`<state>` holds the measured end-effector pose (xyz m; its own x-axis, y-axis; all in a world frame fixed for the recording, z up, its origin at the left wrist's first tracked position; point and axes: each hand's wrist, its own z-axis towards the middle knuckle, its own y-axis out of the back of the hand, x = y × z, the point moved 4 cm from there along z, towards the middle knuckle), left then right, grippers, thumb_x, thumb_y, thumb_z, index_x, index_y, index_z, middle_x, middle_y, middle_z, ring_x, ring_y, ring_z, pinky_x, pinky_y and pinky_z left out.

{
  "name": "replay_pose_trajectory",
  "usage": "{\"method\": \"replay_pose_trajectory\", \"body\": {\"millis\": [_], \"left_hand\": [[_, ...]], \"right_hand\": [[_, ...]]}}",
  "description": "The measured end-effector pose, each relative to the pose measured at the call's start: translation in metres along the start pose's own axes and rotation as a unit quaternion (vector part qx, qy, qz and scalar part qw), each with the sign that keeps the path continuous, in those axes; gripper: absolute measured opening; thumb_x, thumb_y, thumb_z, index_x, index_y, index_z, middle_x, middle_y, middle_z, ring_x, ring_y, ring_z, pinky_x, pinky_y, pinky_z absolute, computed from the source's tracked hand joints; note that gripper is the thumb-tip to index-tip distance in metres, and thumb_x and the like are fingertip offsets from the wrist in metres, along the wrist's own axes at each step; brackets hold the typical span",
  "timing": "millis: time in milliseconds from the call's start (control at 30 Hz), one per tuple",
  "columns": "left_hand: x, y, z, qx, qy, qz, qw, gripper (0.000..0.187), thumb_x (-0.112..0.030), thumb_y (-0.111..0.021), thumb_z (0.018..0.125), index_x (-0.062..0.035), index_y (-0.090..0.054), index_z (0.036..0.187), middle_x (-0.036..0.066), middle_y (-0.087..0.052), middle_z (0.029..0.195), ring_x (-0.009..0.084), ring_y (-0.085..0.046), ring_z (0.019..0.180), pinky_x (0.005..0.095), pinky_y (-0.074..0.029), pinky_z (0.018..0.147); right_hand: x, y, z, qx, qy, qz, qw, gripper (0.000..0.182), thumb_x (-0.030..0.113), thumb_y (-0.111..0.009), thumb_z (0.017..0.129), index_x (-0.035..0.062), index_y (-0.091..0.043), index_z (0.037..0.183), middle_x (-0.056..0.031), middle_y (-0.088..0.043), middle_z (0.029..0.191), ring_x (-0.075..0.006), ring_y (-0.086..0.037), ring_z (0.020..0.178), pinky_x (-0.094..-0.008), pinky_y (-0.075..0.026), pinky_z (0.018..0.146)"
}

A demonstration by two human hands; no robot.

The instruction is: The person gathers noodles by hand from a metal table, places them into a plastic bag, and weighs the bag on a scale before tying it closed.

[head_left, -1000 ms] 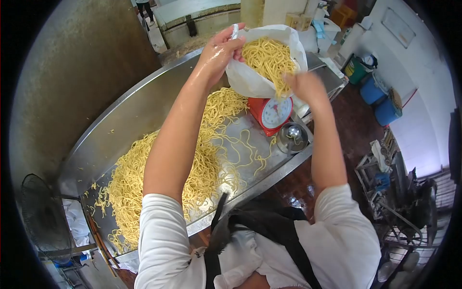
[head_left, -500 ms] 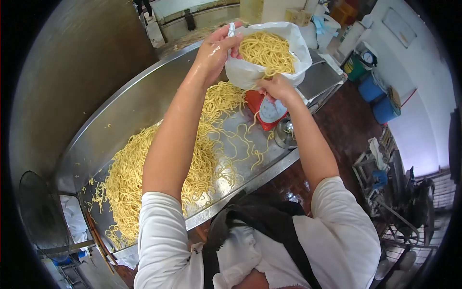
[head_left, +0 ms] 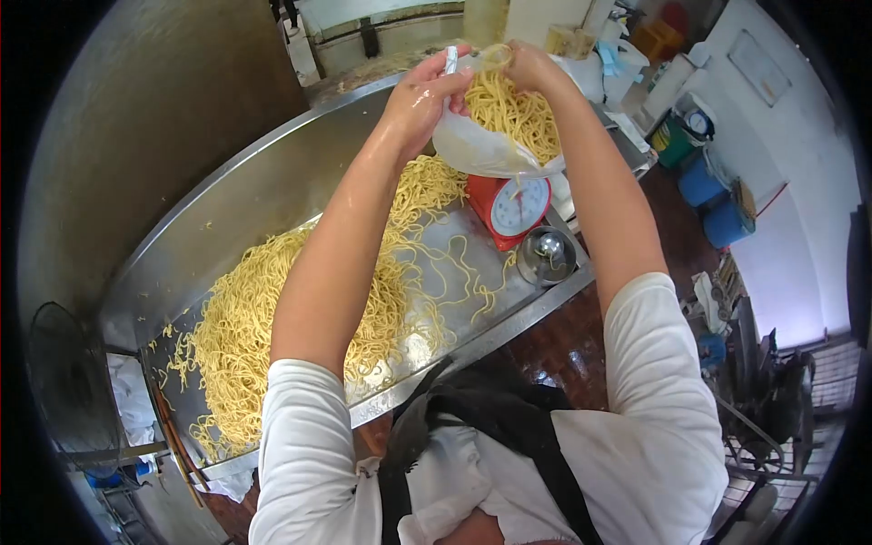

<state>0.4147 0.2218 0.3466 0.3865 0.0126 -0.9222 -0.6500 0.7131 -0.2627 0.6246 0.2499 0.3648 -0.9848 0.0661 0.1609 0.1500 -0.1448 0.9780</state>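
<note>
My left hand [head_left: 429, 98] grips the left rim of a white plastic bag [head_left: 481, 153], with a pale wrap around one finger. Inside the bag lies a heap of yellow noodles [head_left: 513, 116]. At the far side of the bag, my right hand [head_left: 531, 68] is closed on a few noodle strands, its fingertips partly hidden. The bag sits over a red dial scale [head_left: 490, 204], whose round face shows below it. A large pile of loose noodles [head_left: 245, 336] covers the left part of the metal tray [head_left: 472, 341].
A small metal bowl [head_left: 547, 257] stands beside the scale near the tray's front edge. Stray strands lie between the pile and the bowl. Wooden sticks [head_left: 174, 427] lean at the left end. Blue bins [head_left: 727, 216] and a green bin [head_left: 674, 141] stand at right.
My right hand has moved from the near side of the bag up to its far side. The near rim has sagged, and the scale's dial and the bowl are now uncovered.
</note>
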Motion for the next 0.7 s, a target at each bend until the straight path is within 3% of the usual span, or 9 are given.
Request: {"method": "replay_pose_trajectory", "body": {"millis": [33, 133, 200, 267, 333, 433, 500, 567, 700], "left_hand": [[-0.002, 0.000, 0.001, -0.003, -0.001, -0.010, 1.000, 0.054, -0.016, -0.061, 0.094, -0.0010, -0.044, 0.142, 0.000, -0.044, 0.074, 0.0120, -0.045, 0.069, 0.0327, -0.046, 0.075], [-0.003, 0.002, 0.000, -0.011, 0.001, -0.004, 1.000, 0.054, -0.015, -0.061, 0.094, -0.0010, -0.042, 0.143, 0.000, -0.044, 0.074, 0.0122, -0.045, 0.068, 0.0322, -0.046, 0.075], [-0.003, 0.004, 0.000, -0.009, 0.001, 0.003, 1.000, 0.054, -0.015, -0.060, 0.094, -0.0010, -0.042, 0.143, 0.000, -0.044, 0.074, 0.0123, -0.045, 0.068, 0.0321, -0.046, 0.074], [-0.001, 0.005, 0.002, -0.007, -0.003, -0.006, 1.000, 0.055, -0.015, -0.061, 0.094, -0.0004, -0.042, 0.143, 0.000, -0.046, 0.075, 0.0117, -0.046, 0.067, 0.0313, -0.047, 0.073], [0.004, 0.004, 0.005, -0.004, -0.004, -0.033, 0.999, 0.058, -0.015, -0.064, 0.092, 0.0009, -0.041, 0.143, 0.000, -0.049, 0.076, 0.0105, -0.047, 0.065, 0.0300, -0.049, 0.071], [0.004, -0.003, 0.005, -0.001, -0.005, -0.019, 1.000, 0.058, -0.015, -0.064, 0.092, 0.0012, -0.041, 0.143, 0.001, -0.049, 0.076, 0.0109, -0.047, 0.065, 0.0301, -0.049, 0.071], [0.001, -0.002, 0.004, -0.003, -0.005, 0.007, 1.000, 0.057, -0.014, -0.061, 0.094, 0.0000, -0.040, 0.144, 0.001, -0.047, 0.075, 0.0118, -0.046, 0.068, 0.0317, -0.047, 0.074], [0.005, 0.000, 0.002, -0.006, -0.002, 0.004, 1.000, 0.056, -0.014, -0.060, 0.095, -0.0005, -0.039, 0.145, 0.001, -0.046, 0.075, 0.0124, -0.046, 0.069, 0.0328, -0.047, 0.075], [0.002, 0.003, -0.001, -0.006, -0.002, -0.010, 1.000, 0.058, -0.015, -0.060, 0.094, -0.0004, -0.038, 0.145, 0.001, -0.046, 0.076, 0.0127, -0.047, 0.070, 0.0336, -0.047, 0.077]], "right_hand": [[-0.009, -0.005, 0.008, -0.010, -0.032, -0.011, 0.999, 0.038, 0.036, -0.062, 0.090, -0.0020, -0.067, 0.085, -0.0219, -0.069, 0.087, -0.0359, -0.068, 0.077, -0.0450, -0.052, 0.070], [-0.047, -0.018, -0.021, -0.275, 0.110, -0.049, 0.954, 0.046, 0.045, -0.063, 0.088, 0.0001, -0.070, 0.087, -0.0217, -0.070, 0.091, -0.0358, -0.068, 0.076, -0.0449, -0.052, 0.071], [-0.002, -0.002, -0.117, -0.098, -0.112, -0.008, 0.989, 0.050, 0.050, -0.063, 0.087, 0.0010, -0.071, 0.089, -0.0200, -0.070, 0.089, -0.0359, -0.068, 0.077, -0.0441, -0.053, 0.073], [0.017, -0.040, -0.163, 0.002, -0.183, 0.046, 0.982, 0.053, 0.051, -0.062, 0.088, -0.0010, -0.067, 0.093, -0.0243, -0.068, 0.091, -0.0405, -0.065, 0.090, -0.0493, -0.050, 0.083], [0.022, -0.101, -0.167, -0.180, -0.063, 0.112, 0.975, 0.046, 0.044, -0.065, 0.088, -0.0022, -0.064, 0.089, -0.0241, -0.067, 0.086, -0.0434, -0.064, 0.087, -0.0513, -0.050, 0.077], [-0.017, -0.161, -0.112, -0.230, -0.065, 0.294, 0.925, 0.038, 0.035, -0.067, 0.088, -0.0022, -0.062, 0.086, -0.0241, -0.066, 0.083, -0.0459, -0.062, 0.082, -0.0518, -0.049, 0.073], [-0.003, -0.102, -0.094, -0.166, -0.058, 0.243, 0.954, 0.030, 0.027, -0.062, 0.090, -0.0021, -0.060, 0.084, -0.0238, -0.066, 0.082, -0.0458, -0.062, 0.077, -0.0516, -0.049, 0.071], [0.023, -0.033, -0.088, -0.064, -0.071, 0.390, 0.916, 0.023, 0.022, -0.059, 0.091, -0.0008, -0.062, 0.088, -0.0235, -0.067, 0.086, -0.0424, -0.064, 0.078, -0.0487, -0.050, 0.072], [-0.055, -0.043, -0.006, -0.142, 0.018, -0.024, 0.989, 0.025, 0.025, -0.059, 0.090, 0.0044, -0.069, 0.100, -0.0173, -0.070, 0.102, -0.0352, -0.067, 0.094, -0.0440, -0.053, 0.078]]}}
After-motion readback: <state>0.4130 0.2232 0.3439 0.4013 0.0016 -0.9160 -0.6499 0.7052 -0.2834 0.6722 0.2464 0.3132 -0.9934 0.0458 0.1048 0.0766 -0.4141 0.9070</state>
